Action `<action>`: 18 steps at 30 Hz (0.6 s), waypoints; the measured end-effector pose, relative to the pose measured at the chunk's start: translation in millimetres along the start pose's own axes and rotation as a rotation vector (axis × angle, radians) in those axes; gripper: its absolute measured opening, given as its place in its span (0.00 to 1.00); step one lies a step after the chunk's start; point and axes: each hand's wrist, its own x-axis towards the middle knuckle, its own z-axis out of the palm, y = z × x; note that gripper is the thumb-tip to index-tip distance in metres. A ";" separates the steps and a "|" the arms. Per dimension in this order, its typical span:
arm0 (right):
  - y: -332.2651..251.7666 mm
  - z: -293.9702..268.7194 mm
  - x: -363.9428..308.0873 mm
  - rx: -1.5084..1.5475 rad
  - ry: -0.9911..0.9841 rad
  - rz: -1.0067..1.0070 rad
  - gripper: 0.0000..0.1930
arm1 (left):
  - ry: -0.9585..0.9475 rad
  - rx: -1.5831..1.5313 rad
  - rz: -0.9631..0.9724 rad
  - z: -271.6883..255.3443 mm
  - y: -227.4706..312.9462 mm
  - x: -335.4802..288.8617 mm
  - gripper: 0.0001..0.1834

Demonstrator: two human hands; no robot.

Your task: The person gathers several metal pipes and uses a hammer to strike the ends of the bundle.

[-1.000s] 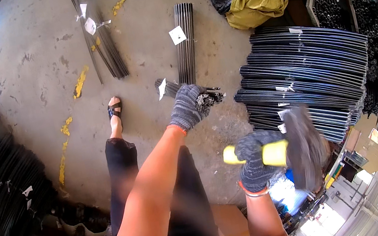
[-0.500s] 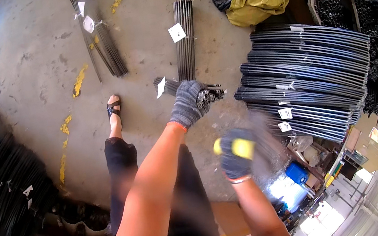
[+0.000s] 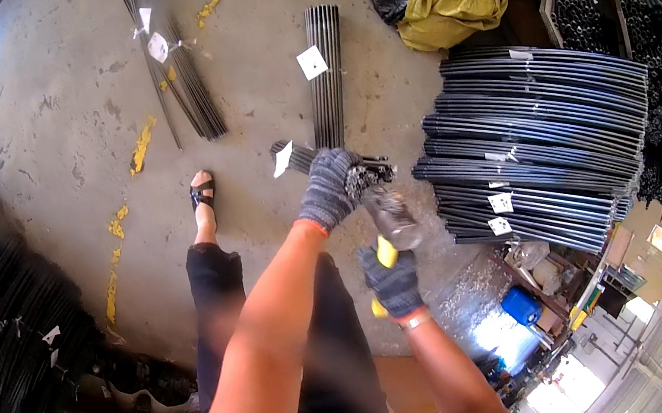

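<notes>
Clasping the tagged rod bundle (image 3: 369, 174) near its ends, the left hand (image 3: 329, 186) has a closed grip; the right hand (image 3: 394, 282) wraps a yellow-handled hammer (image 3: 393, 219). Over the floor (image 3: 92, 89), the bundle looks gathered, its ends seemingly not yet even.

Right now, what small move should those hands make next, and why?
Probably a light tap on the near end of the rod bundle: its ends look uneven, the left hand grips it, and the right hand holds the yellow-handled tool with its head close by.
</notes>
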 end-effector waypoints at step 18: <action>-32.9 -58.9 2.6 0.966 0.130 0.222 0.07 | 0.114 -0.003 -0.037 -1.3 -3.5 -4.2 0.13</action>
